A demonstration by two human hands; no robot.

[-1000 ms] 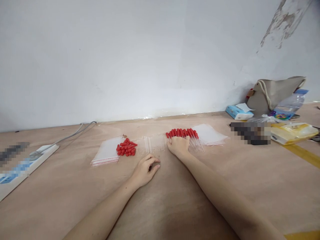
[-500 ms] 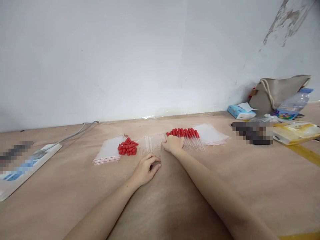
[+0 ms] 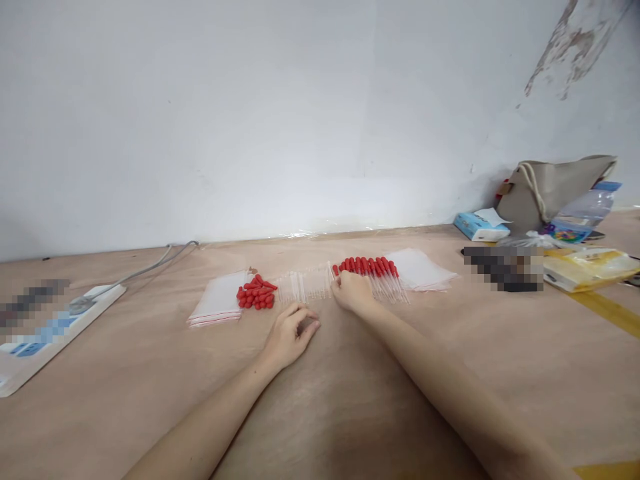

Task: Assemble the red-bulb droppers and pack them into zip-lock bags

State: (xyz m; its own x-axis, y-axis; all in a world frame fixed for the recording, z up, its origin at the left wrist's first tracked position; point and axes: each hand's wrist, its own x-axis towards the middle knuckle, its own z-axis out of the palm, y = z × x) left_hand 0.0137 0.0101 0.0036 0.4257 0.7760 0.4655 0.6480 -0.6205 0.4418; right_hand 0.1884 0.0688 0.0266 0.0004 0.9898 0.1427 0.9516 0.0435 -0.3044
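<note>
My right hand (image 3: pixel 353 291) pinches a thin clear dropper tube (image 3: pixel 331 270) at the right end of a row of clear dropper tubes (image 3: pixel 300 287). Just beyond and to the right of that hand lie several droppers with red bulbs (image 3: pixel 370 267), side by side, their bulbs toward the wall. My left hand (image 3: pixel 290 335) rests on the table in front of the tubes, its fingers loosely curved and nothing visible in them. Loose red rubber bulbs (image 3: pixel 257 293) sit in a heap left of the tubes. Clear bags with a red line (image 3: pixel 217 300) are stacked beside the heap.
More clear bags (image 3: pixel 420 269) lie right of the droppers. A power strip (image 3: pixel 90 313) with a grey cable is at the left. Toward the right are a blue tissue pack (image 3: pixel 481 227), a grey bag (image 3: pixel 555 190), a blurred dark object (image 3: pixel 500 269) and a yellow package (image 3: pixel 590 267).
My right hand has shifted left from over the red-bulbed droppers to the end of the clear tubes and now has one tube raised in its fingertips. My left hand has barely moved.
</note>
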